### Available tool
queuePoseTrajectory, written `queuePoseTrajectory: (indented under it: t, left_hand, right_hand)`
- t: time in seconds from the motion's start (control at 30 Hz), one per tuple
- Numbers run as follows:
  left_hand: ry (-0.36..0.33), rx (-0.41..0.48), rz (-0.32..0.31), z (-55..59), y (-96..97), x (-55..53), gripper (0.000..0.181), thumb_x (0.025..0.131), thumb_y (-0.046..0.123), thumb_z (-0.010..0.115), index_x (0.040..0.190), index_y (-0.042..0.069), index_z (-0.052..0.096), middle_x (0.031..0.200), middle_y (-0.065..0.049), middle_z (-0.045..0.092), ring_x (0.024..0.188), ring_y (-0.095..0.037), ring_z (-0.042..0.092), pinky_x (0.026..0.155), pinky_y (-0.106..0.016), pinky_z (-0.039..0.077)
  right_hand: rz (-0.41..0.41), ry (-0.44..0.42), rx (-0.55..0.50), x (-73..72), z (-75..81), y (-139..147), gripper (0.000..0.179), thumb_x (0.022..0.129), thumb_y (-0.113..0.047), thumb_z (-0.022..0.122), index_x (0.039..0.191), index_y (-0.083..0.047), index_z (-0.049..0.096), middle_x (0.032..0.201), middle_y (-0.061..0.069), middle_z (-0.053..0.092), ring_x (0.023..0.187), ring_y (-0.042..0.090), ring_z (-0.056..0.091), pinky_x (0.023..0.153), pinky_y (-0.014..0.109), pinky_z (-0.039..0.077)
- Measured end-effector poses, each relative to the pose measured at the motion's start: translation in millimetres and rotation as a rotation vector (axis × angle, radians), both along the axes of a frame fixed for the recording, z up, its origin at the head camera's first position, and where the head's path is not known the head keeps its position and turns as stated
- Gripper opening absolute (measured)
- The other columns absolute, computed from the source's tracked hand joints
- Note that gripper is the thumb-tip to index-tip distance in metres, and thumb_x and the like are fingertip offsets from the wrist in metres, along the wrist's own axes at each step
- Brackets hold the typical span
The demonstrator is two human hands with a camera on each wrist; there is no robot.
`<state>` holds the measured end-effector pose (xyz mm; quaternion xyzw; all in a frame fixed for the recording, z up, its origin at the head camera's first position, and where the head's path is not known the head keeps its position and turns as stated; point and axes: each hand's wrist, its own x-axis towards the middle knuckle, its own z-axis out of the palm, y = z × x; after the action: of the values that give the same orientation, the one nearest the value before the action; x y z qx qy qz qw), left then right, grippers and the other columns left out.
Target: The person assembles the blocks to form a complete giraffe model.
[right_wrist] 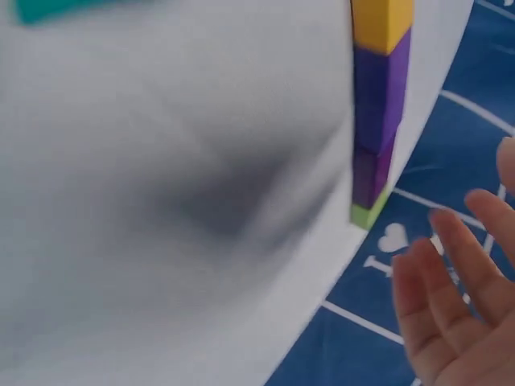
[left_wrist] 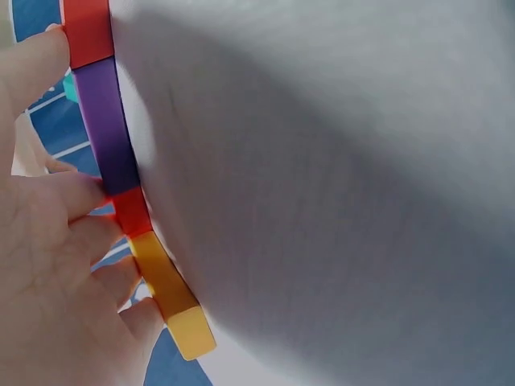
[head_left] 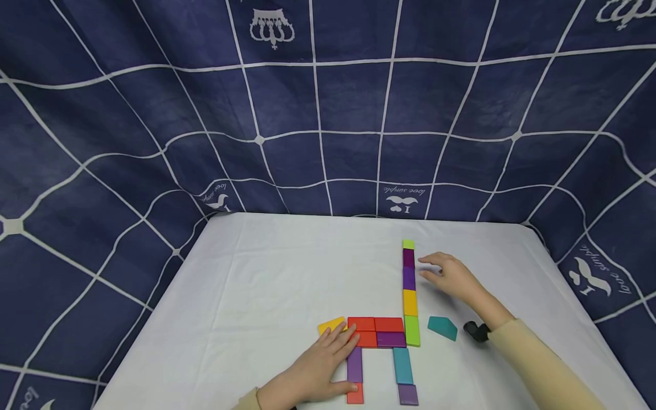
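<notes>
Flat coloured blocks lie edge to edge in a figure: a tall column, a double row and two legs. My left hand (head_left: 319, 370) rests with spread fingers at the row's left end, by a red block (head_left: 362, 324) and a yellow block (head_left: 331, 325). Its thumb touches the lower red block (left_wrist: 87, 34) under a purple block (head_left: 354, 364). My right hand (head_left: 451, 278) hovers just right of the column, holding nothing, its fingers loosely bent. Nearest to it are a dark purple block (head_left: 408, 258) and a violet block (head_left: 409, 279); a small lime block (head_left: 408, 244) tops the column.
A loose teal block (head_left: 443, 328) lies right of the column's foot. Beside the right wrist is a black object (head_left: 476, 331), its kind unclear. The white tabletop (head_left: 287, 256) meets a navy curtain (head_left: 353, 159) with white lines at its back and sides.
</notes>
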<state>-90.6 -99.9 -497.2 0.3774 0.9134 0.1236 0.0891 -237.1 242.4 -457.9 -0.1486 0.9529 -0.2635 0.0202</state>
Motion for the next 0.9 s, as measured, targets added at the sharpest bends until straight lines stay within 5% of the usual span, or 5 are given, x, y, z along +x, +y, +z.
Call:
queuePoseTrajectory:
  t: [0.23,0.43,0.7,0.9]
  left_hand:
    - [-0.024,-0.008,0.0,-2.0,1.0,-0.4,0.085,0.094,0.069,0.041,0.156,0.012,0.028,0.165,-0.005,0.022,0.152,-0.03,0.021,0.118,-0.049,0.031]
    - [-0.019,-0.009,0.005,-2.2,0.7,-0.9,0.085,0.094,0.069,0.039,0.157,0.012,0.027,0.165,-0.005,0.022,0.152,-0.03,0.021,0.118,-0.049,0.031]
    - [-0.013,-0.005,0.007,-2.2,-0.5,-1.1,0.085,0.094,0.069,0.04,0.156,0.012,0.028,0.165,-0.005,0.022,0.152,-0.03,0.021,0.118,-0.049,0.031]
    - [-0.009,-0.014,0.006,-3.1,0.1,-1.2,0.086,0.094,0.07,0.038,0.156,0.013,0.028,0.164,-0.005,0.023,0.151,-0.029,0.022,0.118,-0.048,0.032]
  right_hand:
    - [0.02,-0.067,-0.036,55.8,-4.0,14.7,0.035,0.089,-0.023,0.073,0.119,-0.005,0.07,0.108,0.007,0.071,0.096,0.023,0.063,0.082,0.043,0.057]
    - [-0.007,-0.148,0.007,83.5,-12.6,20.5,0.049,0.081,-0.036,0.079,0.119,-0.007,0.069,0.11,0.003,0.069,0.1,0.021,0.064,0.083,0.041,0.056]
    - [-0.05,-0.17,0.04,90.6,-24.5,19.3,0.044,0.075,-0.025,0.085,0.112,-0.008,0.068,0.098,-0.002,0.065,0.087,0.011,0.057,0.072,0.026,0.052]
    - [-0.112,-0.119,-0.03,74.3,-24.9,28.7,0.039,0.077,-0.023,0.084,0.107,-0.003,0.069,0.089,0.001,0.066,0.08,0.012,0.058,0.067,0.023,0.052]
